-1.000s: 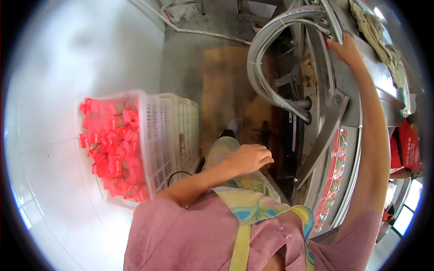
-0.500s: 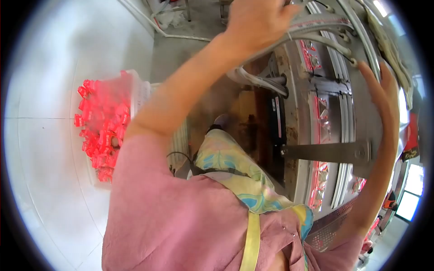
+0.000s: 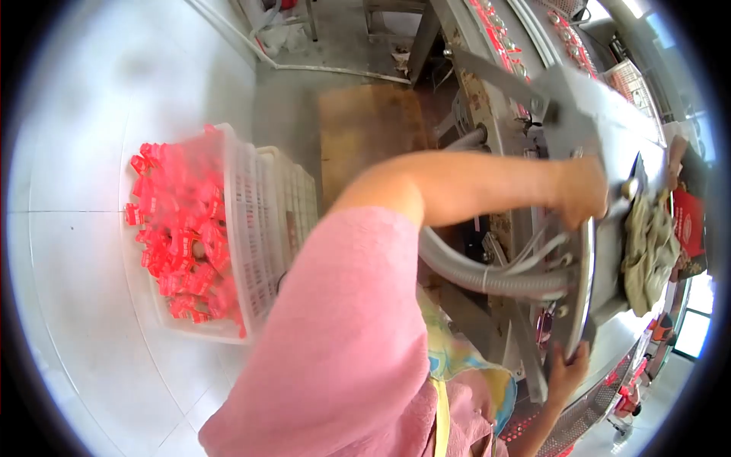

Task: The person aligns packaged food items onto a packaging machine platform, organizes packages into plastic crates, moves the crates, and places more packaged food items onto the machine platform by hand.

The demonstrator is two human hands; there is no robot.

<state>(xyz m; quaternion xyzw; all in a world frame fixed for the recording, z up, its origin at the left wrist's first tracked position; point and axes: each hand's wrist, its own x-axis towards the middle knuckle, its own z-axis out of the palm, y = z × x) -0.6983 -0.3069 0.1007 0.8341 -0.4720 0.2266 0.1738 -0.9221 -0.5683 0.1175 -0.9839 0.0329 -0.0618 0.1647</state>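
My left hand (image 3: 585, 190) is closed around the upper end of a shiny metal handle bar (image 3: 585, 282) along the edge of a grey machine lid (image 3: 606, 263). My right hand (image 3: 567, 373) has its fingers wrapped round the lower end of this bar. The lid resembles that of a vacuum sealer and rides on flat metal arms (image 3: 499, 80). A ribbed grey hose (image 3: 487, 276) and thin tubes loop from it beneath my left forearm. Rows of red-and-clear packs (image 3: 499, 34) lie on the machine bed at the top, outside the lid. A greenish cloth (image 3: 649, 255) rests on the lid.
On my left, a white plastic crate (image 3: 244, 221) is heaped with red packets (image 3: 183, 244). A brown board (image 3: 369, 122) lies on the floor beyond. A white pipe (image 3: 335, 71) crosses the floor. Perforated metal sheeting (image 3: 586, 423) runs along the machine near my right arm.
The lid and its bar have swung toward the bottom of the view, both hands moving with them. Packs now show at the top, while the row beside my right arm is mostly covered.
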